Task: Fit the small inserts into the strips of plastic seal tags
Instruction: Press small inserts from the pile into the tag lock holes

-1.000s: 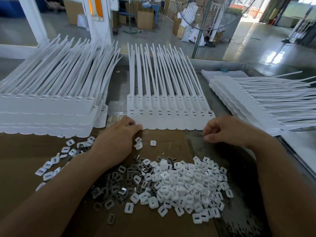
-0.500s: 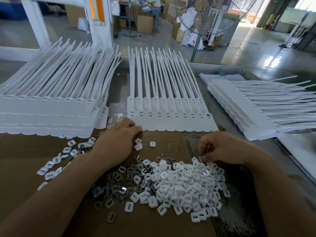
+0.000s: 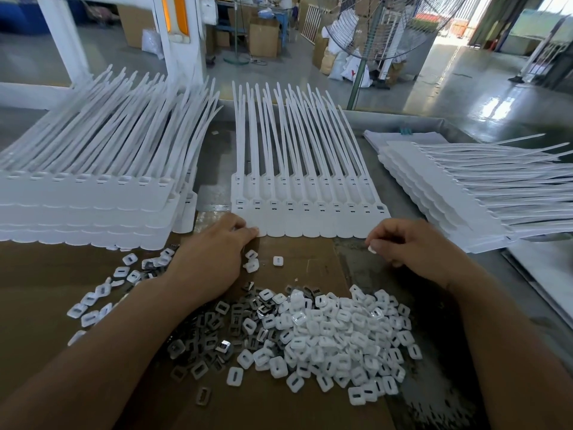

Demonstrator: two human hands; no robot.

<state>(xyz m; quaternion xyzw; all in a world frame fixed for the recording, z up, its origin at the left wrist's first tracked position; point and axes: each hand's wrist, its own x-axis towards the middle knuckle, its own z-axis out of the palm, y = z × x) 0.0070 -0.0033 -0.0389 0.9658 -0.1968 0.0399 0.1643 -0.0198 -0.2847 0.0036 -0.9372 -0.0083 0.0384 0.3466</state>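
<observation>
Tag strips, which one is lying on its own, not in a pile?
The middle strip, whose near left corner the left hand touches. The left pile and right pile are stacked several deep; the right hand pinches an insert.

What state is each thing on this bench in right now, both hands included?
Middle strip: flat, tails pointing away.
Left hand: fingertips press the middle strip's near left corner.
Right hand: pinches a white insert, just off the strip's near right corner.
Left stack: flat, several layers.
Right stack: fanned, tails pointing right.
White inserts pile: loose heap on cardboard.
Metal pieces: loose, mingled at the heap's left.
</observation>
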